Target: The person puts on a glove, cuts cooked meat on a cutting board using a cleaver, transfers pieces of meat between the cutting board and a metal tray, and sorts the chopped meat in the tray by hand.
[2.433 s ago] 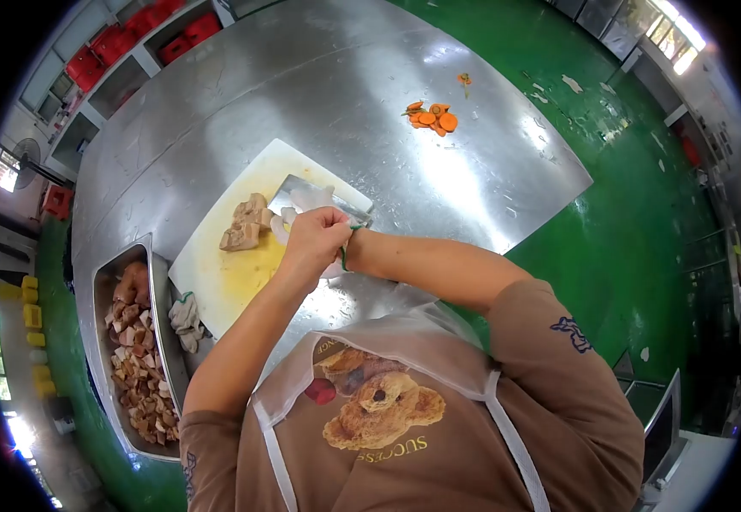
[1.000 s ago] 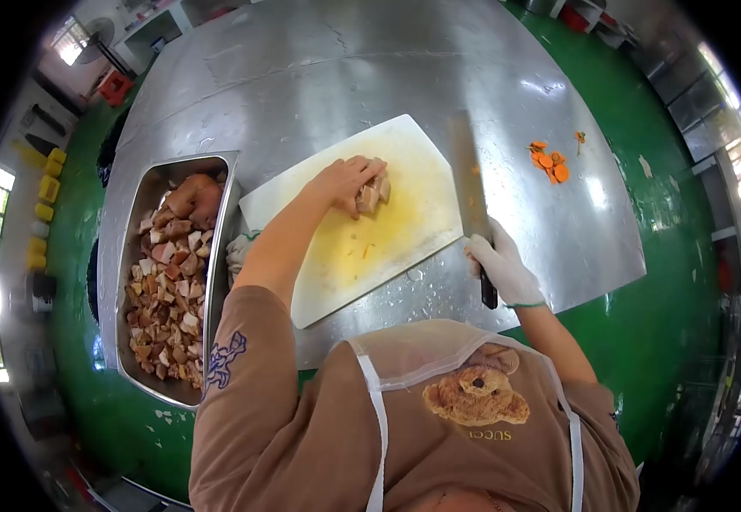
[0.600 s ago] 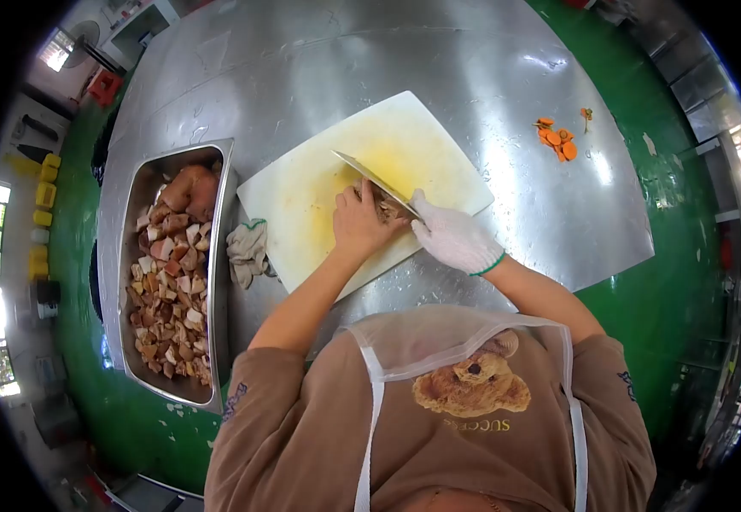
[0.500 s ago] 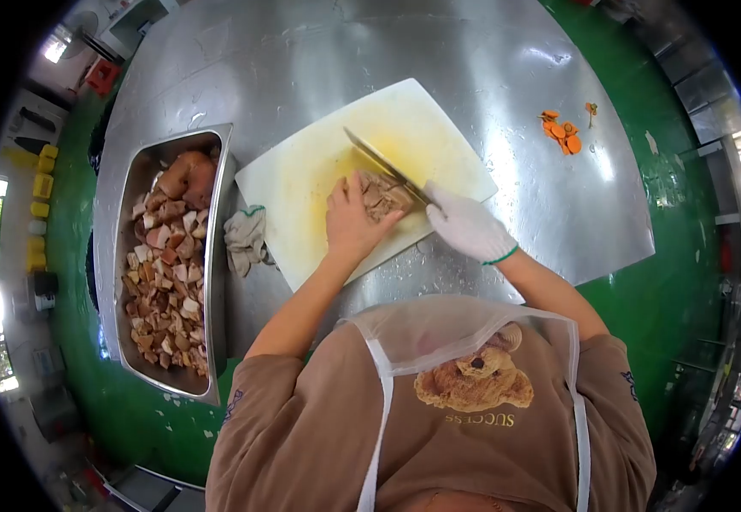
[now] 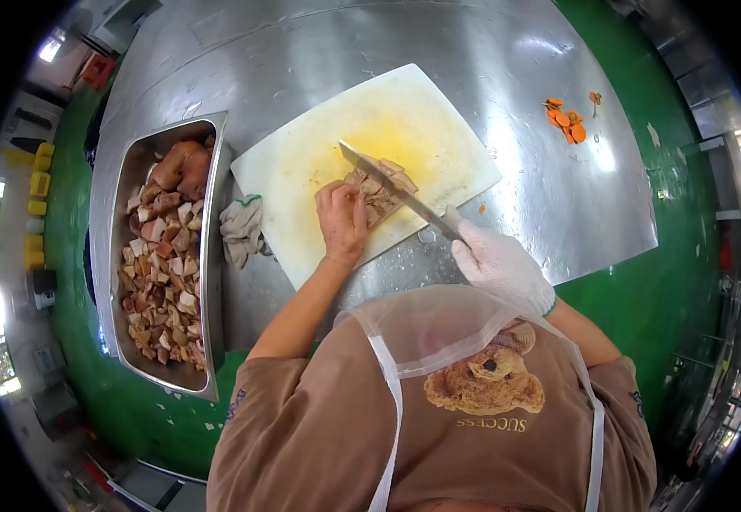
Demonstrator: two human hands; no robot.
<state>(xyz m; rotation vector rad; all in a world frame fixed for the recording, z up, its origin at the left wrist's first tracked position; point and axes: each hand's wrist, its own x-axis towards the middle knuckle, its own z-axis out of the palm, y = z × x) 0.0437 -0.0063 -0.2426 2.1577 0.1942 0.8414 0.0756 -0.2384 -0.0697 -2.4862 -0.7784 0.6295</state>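
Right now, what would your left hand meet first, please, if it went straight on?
Likely the meat, which the left hand seems to touch; the knife blade crosses just beyond, though depth is hard to judge.

Text: "SUCCESS" — yellow lettering (image 5: 492,424) | brown shirt (image 5: 311,435) | upside down — legible

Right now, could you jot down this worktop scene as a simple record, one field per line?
Left hand: bare, fingers curled on the meat
Right hand: white-gloved, gripping the knife
Knife: blade lying across the meat
Meat: pale brown, on the cutting board
Cutting board: white, yellow-stained, on the steel table
Metal pan: left of the board, holding diced meat and a larger reddish-brown piece
Crumpled glove: between pan and board
Carrot slices: right of the board
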